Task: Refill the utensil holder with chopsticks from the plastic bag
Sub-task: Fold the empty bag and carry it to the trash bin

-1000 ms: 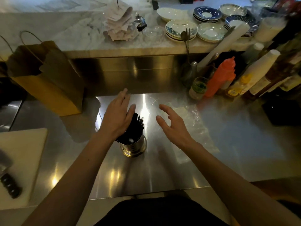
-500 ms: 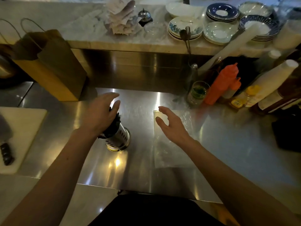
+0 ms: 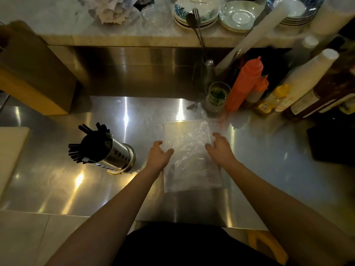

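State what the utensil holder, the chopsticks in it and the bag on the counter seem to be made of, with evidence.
Utensil holder: polished metal, probably stainless steel; mirror-like glints, punched slots.
Chopsticks: matt black, plastic or lacquered wood, unclear.
Plastic bag: thin clear film; crinkled, shiny, see-through.

- Plastic bag: lies flat on the counter.
- Utensil holder: left of the bag, well apart, with chopsticks in it.
- Left hand and right hand: at the bag's left and right edges.
- Glass jar: behind the bag.
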A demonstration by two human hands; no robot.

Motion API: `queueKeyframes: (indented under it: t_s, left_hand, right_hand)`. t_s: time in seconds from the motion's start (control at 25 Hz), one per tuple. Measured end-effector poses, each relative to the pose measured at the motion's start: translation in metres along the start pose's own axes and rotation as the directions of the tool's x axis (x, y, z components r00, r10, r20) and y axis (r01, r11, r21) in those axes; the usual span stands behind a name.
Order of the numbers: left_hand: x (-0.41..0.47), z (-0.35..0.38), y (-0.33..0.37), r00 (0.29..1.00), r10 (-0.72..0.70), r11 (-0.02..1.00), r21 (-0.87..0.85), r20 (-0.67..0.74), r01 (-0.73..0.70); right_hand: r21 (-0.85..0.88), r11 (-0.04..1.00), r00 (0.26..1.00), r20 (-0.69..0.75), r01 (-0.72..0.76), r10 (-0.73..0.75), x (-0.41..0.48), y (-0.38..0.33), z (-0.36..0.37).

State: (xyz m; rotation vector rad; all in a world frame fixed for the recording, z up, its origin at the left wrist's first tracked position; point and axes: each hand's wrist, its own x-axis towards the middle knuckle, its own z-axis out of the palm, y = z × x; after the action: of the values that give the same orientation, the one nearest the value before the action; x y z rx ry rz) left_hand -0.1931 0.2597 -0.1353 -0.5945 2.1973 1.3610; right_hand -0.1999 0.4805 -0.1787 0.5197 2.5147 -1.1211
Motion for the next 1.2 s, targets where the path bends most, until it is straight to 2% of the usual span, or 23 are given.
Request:
queueKeyframes:
  t_s: [0.12,0.2,0.32,0.4,0.52,0.64,0.76,1.0,1.2]
  left_hand:
    - [0.017,0.011,-0.020,0.996,-0.069,0.996,0.045,-0.060,0.072]
    - [0.021,0.016,-0.027,0.991,-0.090,0.996,-0.015,-0.095,0.089]
    - [0.026,0.017,-0.029,0.981,-0.144,0.988,-0.074,-0.129,0.135]
    - [0.027,0.012,-0.031,0.980,-0.182,0.974,-0.152,-0.082,0.168]
    - [0.022,-0.004,-0.029,0.971,-0.212,0.927,-0.292,0.112,0.236]
    - [0.010,-0.022,-0.020,0.966,-0.123,0.894,-0.398,0.226,0.207]
    - [0.001,-0.043,-0.013,0.971,0.001,0.896,-0.431,0.238,0.105]
    - [-0.018,-0.086,0.003,0.962,0.193,0.894,-0.438,0.193,-0.091]
    - [-0.043,-0.116,0.015,0.912,0.354,0.872,-0.425,0.206,-0.242]
  right_hand:
    - [0.028,0.996,0.997,-0.012,-0.080,0.080,-0.001,0.017,0.006]
    - [0.135,0.982,0.991,0.005,-0.131,0.132,-0.004,0.020,0.009]
    - [0.319,0.906,0.960,0.115,-0.279,0.255,-0.007,0.019,0.010]
    - [0.447,0.839,0.950,0.171,-0.311,0.261,-0.008,0.018,0.007]
    - [0.611,0.734,0.954,0.214,-0.297,0.208,-0.014,0.009,-0.004]
    - [0.710,0.646,0.959,0.244,-0.279,0.147,-0.020,-0.006,-0.013]
    - [0.764,0.593,0.961,0.268,-0.255,0.068,-0.029,-0.020,-0.024]
    - [0.763,0.632,0.956,0.269,-0.137,-0.117,-0.053,-0.035,-0.051]
    - [0.763,0.645,0.958,0.219,-0.048,-0.188,-0.084,-0.056,-0.064]
